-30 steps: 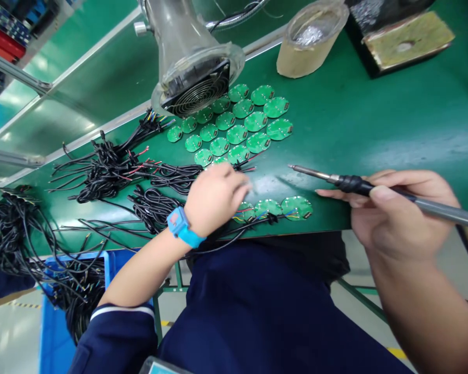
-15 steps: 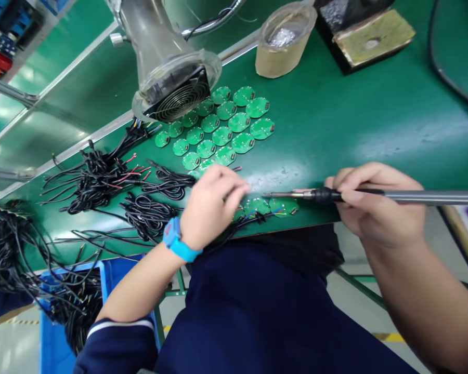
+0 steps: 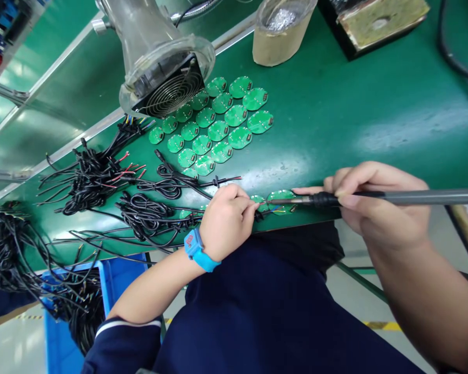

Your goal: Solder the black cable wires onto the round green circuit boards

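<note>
My right hand is closed around the handle of a soldering iron, which points left. Its tip is over the green circuit boards at the table's front edge, close to my left fingertips. One finger of that hand stretches forward to the edge of a circuit board. My left hand is pinched shut beside the iron's tip, above a neighbouring circuit board; what lies between its fingertips is too small to make out. Thin coloured wires from a black cable lie across the front boards.
Rows of green circuit boards lie beneath a fume extractor. Bundled black cables cover the left side, above a blue bin of more cables. At the back stand a tape-wrapped cup and a yellow sponge in its holder.
My left hand has come down and right to the front boards, its fingers now pinched together near the iron's tip. A black cable with a red end now shows behind it.
</note>
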The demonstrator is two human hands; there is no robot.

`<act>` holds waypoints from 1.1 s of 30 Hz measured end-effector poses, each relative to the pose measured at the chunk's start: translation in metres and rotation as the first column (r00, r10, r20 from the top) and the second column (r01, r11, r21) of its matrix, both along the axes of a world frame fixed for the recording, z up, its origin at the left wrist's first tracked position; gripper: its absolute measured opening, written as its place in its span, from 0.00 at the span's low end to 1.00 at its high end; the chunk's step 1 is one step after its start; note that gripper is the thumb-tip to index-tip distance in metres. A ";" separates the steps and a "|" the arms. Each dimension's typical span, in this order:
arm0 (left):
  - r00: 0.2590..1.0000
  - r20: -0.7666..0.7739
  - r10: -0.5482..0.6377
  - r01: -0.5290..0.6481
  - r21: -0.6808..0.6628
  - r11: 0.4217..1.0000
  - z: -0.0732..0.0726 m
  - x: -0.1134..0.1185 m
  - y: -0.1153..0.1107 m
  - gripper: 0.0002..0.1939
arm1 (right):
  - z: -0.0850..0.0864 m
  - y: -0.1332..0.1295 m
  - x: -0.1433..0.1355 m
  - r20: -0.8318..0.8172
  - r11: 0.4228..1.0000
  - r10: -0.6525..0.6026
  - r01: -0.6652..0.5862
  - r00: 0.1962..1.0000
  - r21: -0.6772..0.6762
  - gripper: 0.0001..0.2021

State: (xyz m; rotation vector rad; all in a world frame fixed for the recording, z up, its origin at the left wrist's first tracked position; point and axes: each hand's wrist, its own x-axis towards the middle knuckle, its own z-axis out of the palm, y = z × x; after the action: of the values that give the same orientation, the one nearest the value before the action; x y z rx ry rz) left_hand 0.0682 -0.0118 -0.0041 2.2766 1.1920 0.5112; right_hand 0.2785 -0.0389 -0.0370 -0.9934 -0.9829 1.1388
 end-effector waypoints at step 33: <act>0.984 -0.114 0.137 -0.148 -0.094 0.985 0.004 0.010 0.002 0.10 | -0.003 -0.005 -0.003 0.098 0.998 -0.039 0.034 0.994 0.048 0.04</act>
State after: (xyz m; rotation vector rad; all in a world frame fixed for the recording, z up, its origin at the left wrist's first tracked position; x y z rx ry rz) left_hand 0.0785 -0.0097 -0.0001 2.1665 1.4091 0.3743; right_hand 0.2760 -0.0436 -0.0402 -1.0343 -1.0617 1.0397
